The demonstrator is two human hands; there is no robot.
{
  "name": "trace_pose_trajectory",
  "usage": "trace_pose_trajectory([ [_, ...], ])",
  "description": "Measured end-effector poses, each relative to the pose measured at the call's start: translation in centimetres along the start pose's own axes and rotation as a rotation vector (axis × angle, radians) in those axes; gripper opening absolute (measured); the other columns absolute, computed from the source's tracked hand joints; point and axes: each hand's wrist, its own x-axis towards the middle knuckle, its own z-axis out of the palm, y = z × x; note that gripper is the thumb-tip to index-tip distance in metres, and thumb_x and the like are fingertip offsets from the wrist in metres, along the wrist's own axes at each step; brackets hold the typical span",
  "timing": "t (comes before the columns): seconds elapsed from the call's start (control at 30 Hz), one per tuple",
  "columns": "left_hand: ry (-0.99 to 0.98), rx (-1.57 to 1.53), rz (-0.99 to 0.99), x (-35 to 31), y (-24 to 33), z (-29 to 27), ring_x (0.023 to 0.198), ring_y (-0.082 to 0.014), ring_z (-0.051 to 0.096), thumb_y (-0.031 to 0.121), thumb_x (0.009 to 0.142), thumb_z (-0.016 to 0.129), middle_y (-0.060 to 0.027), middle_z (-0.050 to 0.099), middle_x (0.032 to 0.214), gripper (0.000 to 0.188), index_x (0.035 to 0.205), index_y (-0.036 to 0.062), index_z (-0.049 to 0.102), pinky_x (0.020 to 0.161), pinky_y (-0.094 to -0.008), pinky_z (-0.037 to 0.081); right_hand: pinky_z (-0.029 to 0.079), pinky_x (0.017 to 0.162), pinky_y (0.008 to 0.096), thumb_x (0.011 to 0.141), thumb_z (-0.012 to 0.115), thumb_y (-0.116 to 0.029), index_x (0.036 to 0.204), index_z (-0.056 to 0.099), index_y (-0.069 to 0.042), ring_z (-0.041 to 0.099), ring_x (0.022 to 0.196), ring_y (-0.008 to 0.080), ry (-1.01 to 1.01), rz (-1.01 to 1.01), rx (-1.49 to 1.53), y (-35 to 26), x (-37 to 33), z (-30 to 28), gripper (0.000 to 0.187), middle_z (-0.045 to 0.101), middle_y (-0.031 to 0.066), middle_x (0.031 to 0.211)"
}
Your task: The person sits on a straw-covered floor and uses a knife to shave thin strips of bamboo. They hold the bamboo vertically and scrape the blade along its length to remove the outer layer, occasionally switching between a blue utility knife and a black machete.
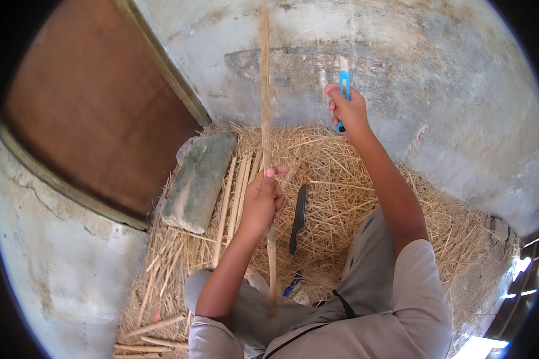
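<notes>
Left hand (262,197) clamps the bamboo strip (265,90) mid-length; right hand (347,110) — beside it — grips a blue cutter (344,81).

You sit on a bed of straw (353,179) against a concrete wall (425,78). Beside you lie a grey stone slab (197,182), a dark blade (298,218) and a wooden door (96,102).

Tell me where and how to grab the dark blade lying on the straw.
Take the dark blade by its lower, nearer end, coming from above with the fingers closing across its narrow width. It lies flat on the straw, long axis running away from the person. Which end is the handle is hard to tell.
</notes>
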Motion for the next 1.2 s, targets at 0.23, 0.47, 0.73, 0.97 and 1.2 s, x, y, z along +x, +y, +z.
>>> trace_pose_trajectory([
  [0.23, -0.028, 0.698, 0.284, 0.2, 5.2, 1.7, 0.054, -0.0039, 0.036, 0.039, 0.110, 0.043, 0.0073, 0.037, 0.063, 0.045, 0.124, 0.0029, 0.065, 0.049, -0.0218, 0.029, 0.041, 0.046, 0.0259, 0.092, 0.074, -0.036, 0.129, 0.057, -0.003, 0.042, 0.050, 0.0052, 0.062, -0.099, 0.039, -2.8, 0.5, -4.6, 0.053, 0.068, 0.0113, 0.095],
  [0.47, -0.037, 0.738, 0.074, -5.3, 5.9, 0.6, 0.059, -0.0041, 0.038, 0.034, 0.110, 0.045, 0.0061, 0.040, 0.063, 0.040, 0.122, 0.0019, 0.066, 0.054, -0.0254, 0.033, 0.044, 0.049, 0.0237, 0.092, 0.073, -0.045, 0.148, 0.037, -0.001, 0.042, 0.055, 0.0041, -0.029, -0.165, 0.038, -3.8, 0.5, -5.3, 0.080, 0.066, 0.0193, 0.122],
  [0.73, -0.111, 0.867, 0.037, -7.8, 9.0, 0.8, 0.054, 0.0006, 0.031, 0.033, 0.110, 0.046, 0.0109, 0.035, 0.060, 0.041, 0.125, 0.0004, 0.064, 0.050, -0.0211, 0.024, 0.042, 0.053, 0.0227, 0.095, 0.068, -0.051, 0.145, 0.041, -0.002, 0.037, 0.053, 0.0035, -0.193, -0.104, 0.697, -5.4, 0.9, -6.5, 0.075, 0.067, 0.0167, 0.119],
  [0.97, 0.019, 0.978, -0.054, -13.6, 6.4, -2.9, 0.056, -0.0033, 0.036, 0.023, 0.108, 0.047, 0.0065, 0.037, 0.058, 0.033, 0.124, 0.0026, 0.068, 0.052, -0.0253, 0.030, 0.043, 0.056, 0.0276, 0.093, 0.071, -0.046, 0.118, 0.057, -0.003, 0.039, 0.052, 0.0068, 0.042, -0.007, 0.805, -2.6, 2.5, -7.5, 0.052, 0.065, 0.0123, 0.100],
  [1.2, 0.096, 0.980, -0.071, -17.6, 5.9, -4.8, 0.058, -0.0022, 0.035, 0.032, 0.109, 0.047, 0.0074, 0.039, 0.062, 0.040, 0.123, -0.0007, 0.068, 0.053, -0.0230, 0.028, 0.043, 0.053, 0.0294, 0.095, 0.069, -0.045, 0.112, 0.059, -0.001, 0.039, 0.049, 0.0078, 0.032, 0.077, 0.606, -1.3, 2.5, -6.2, 0.048, 0.067, 0.0139, 0.094],
])
